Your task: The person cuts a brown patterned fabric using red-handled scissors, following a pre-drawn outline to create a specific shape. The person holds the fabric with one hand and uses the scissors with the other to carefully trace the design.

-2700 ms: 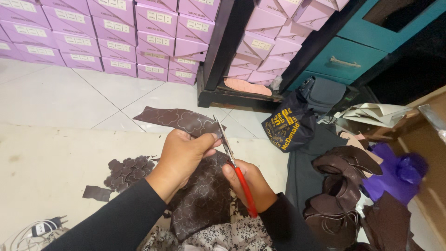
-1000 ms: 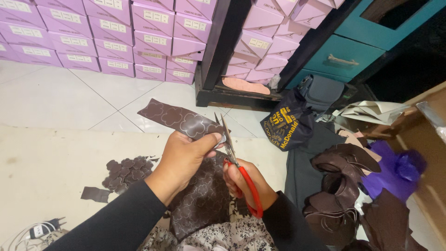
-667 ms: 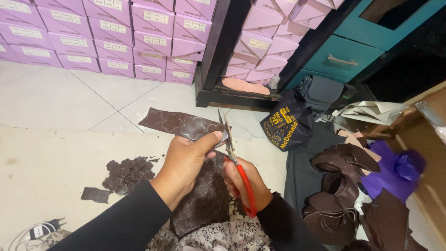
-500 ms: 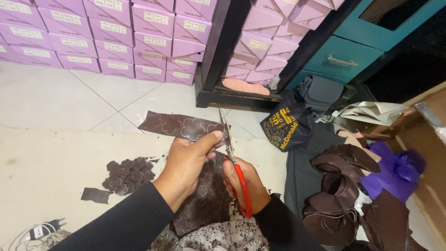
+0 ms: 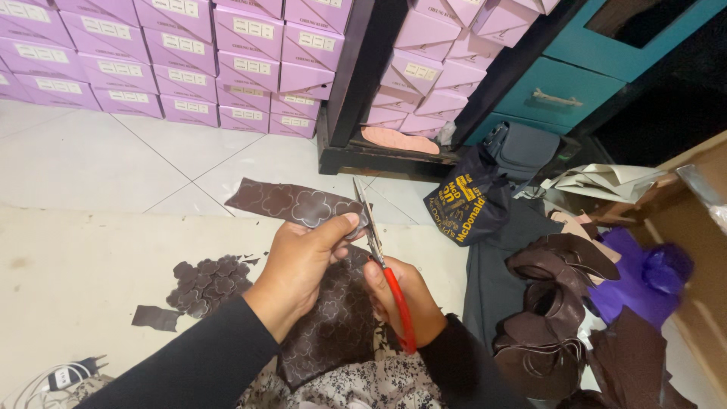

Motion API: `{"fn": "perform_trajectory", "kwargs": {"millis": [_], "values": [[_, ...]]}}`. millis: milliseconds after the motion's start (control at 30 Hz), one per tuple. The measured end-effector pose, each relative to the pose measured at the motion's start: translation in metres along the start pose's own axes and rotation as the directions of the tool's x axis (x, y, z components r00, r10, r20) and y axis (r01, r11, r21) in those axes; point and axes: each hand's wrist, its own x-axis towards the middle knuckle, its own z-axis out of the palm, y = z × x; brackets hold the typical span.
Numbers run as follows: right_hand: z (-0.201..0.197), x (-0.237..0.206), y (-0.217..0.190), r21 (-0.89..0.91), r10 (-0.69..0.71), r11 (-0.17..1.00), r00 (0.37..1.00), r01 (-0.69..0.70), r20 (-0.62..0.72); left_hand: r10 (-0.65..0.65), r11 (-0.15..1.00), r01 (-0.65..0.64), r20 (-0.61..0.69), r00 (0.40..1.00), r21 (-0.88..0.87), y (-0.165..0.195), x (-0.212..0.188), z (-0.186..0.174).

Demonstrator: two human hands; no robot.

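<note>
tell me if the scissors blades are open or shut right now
Shut, or very nearly: the scissors show as one thin line at the brown sheet, gripped by the right hand.

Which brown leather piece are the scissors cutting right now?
The long flower-embossed strip pinched in the left hand, with the red-handled scissors in the right hand at its edge. The cut flower pile and dark heap lie untouched.

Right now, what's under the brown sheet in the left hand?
Below the brown sheet shows patterned cloth on the lap. The left hand pinches its top edge beside the scissors. Anything directly beneath the sheet is covered.
</note>
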Motion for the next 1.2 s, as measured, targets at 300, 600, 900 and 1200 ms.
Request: {"fn": "perform_trajectory", "kwargs": {"millis": [300,600,900,1200], "values": [[-0.007,-0.003,-0.007,-0.044,0.096,0.994,0.995,-0.095,0.009,0.011,0.997,-0.012,0.009,1.0,0.076,0.007,0.002,-0.006],[-0.008,0.0,0.0,-0.1,0.116,0.988,0.993,-0.116,-0.001,-0.002,0.996,0.002,-0.003,1.0,0.091,0.007,0.006,-0.01],[-0.013,-0.003,-0.002,-0.255,0.062,0.965,0.998,-0.058,0.006,0.037,0.991,-0.038,0.014,0.999,0.128,0.009,0.005,-0.013],[-0.012,-0.002,-0.004,-0.09,0.154,0.985,0.986,-0.148,0.065,-0.056,0.984,0.052,0.018,0.998,0.169,0.012,0.005,-0.012]]}}
